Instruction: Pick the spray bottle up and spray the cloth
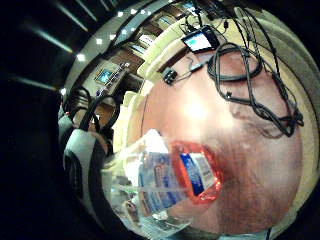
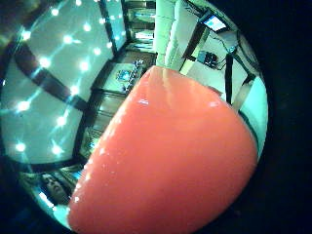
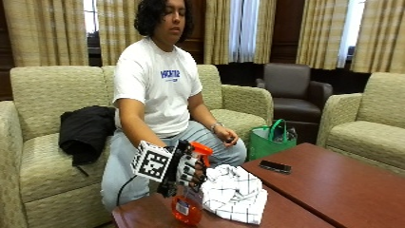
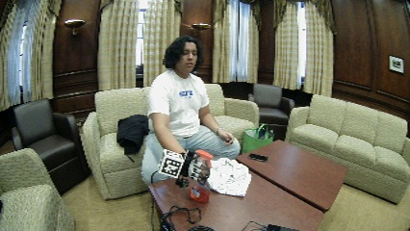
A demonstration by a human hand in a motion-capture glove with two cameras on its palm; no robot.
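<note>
There is 1 spray bottle point(image 3: 188, 202), 1 cloth point(image 3: 233, 192), 1 phone point(image 3: 275, 166) and 1 green bag point(image 3: 269, 138), with 2 hands in play: the gloved right hand point(image 3: 185, 168) and the bare left hand point(image 3: 226, 138).

The spray bottle stands roughly upright, long axis vertical, its orange body down at the table point(image 3: 329, 190) and its orange trigger head at the top. The nozzle faces the cloth, which lies bunched on the table just beside the bottle, on the phone's side of it.

The right hand's fingers are curled round the bottle's neck and head, so the body hangs below the hand. From the outside view you cannot tell whether the base touches the table or sits just above it. In the little-finger palm view the labelled body point(image 1: 192, 175) shows close over the table top; in the thumb-side view orange plastic point(image 2: 170, 161) fills most of the picture.

The left hand rests on the person's lap, fingers relaxed, well apart from the bottle.

The phone lies on the table beyond the cloth.
</note>
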